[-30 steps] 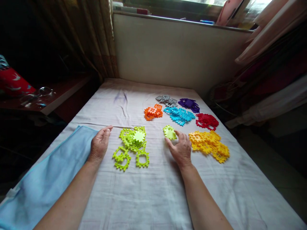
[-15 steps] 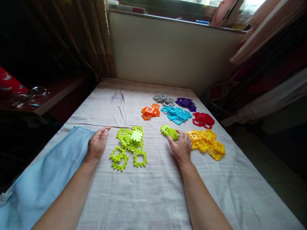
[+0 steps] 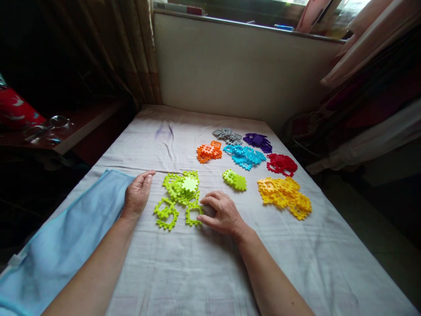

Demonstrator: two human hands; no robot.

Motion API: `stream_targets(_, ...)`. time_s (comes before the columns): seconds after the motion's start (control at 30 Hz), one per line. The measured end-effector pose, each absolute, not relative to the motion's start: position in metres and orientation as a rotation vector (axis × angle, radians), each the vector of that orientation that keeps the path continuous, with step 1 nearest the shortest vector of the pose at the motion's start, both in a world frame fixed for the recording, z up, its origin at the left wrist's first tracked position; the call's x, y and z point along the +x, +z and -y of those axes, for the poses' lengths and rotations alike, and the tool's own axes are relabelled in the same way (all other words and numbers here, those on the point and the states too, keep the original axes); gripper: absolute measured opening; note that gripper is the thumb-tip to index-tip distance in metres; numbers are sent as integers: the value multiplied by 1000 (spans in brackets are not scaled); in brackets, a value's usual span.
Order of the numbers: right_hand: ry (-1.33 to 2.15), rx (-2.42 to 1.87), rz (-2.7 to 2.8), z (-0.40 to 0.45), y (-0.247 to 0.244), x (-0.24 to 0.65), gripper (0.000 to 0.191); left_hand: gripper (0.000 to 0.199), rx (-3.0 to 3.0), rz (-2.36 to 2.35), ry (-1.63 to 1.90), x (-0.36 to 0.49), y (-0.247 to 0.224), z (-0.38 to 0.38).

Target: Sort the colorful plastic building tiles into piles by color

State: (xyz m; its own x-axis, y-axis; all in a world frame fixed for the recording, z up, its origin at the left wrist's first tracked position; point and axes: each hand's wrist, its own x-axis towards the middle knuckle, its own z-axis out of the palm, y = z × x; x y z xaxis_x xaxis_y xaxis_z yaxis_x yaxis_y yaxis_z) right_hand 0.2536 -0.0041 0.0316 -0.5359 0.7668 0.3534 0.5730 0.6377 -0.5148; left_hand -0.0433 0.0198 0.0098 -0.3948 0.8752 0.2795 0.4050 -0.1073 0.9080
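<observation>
My right hand (image 3: 222, 213) is over the right edge of a lime-green square frame tile (image 3: 194, 223), thumb and fingers apart, with the thumb at the frame. Behind that frame lies a heap of lime-green interlocking tiles (image 3: 179, 189), a paler solid one on top. Two more overlapping green frames (image 3: 167, 219) lie at the heap's near left. Left of the heap, my left hand (image 3: 137, 193) rests on its side, fingers stretched forward and nothing visible in it. A separate pair of green tiles (image 3: 234, 180), one windowed and one solid, lies beyond my right hand.
Tile piles lie farther off: orange (image 3: 209, 152), grey (image 3: 226, 135), light blue (image 3: 245, 156), purple (image 3: 258, 141), red (image 3: 282, 164) and yellow (image 3: 285, 195). A light-blue cloth (image 3: 82, 232) covers the left of the bed-like surface. Glasses (image 3: 49, 127) sit on a side shelf.
My right hand has let go of the separate green tiles and moved left and nearer, to the green square frame. My left hand keeps its place beside the heap. The view has shifted slightly.
</observation>
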Motion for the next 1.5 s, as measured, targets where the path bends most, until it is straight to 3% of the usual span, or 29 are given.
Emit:
stream_targets(0.1, 488, -1025, 2385, 7, 36, 255, 55, 46, 1413, -1753, 1508, -43, 10, -20)
stream_targets(0.23, 488, -1038, 2462, 8, 39, 256, 63, 45, 1415, -1767, 1507, -43, 11, -20)
stream_targets(0.57, 561, -1041, 2273, 2, 35, 267, 40, 45, 1431, -1776, 1497, -42, 11, -20)
stream_targets(0.73, -8, -1384, 1874, -9, 27, 279, 45, 41, 1461, -1786, 1494, -42, 12, -20)
stream_targets(0.87, -200, -1600, 1805, -14, 19, 286, 44, 40, 1473, -1791, 1489, -41, 14, -19)
stream_targets(1.23, -189, -1682, 1804, -15, 14, 286, 47, 39, 1482, -1788, 1471, -40, 16, -19)
stream_targets(1.5, -119, -1497, 1874, -9, 17, 267, 24, 43, 1482, -1789, 1472, -39, 16, -19)
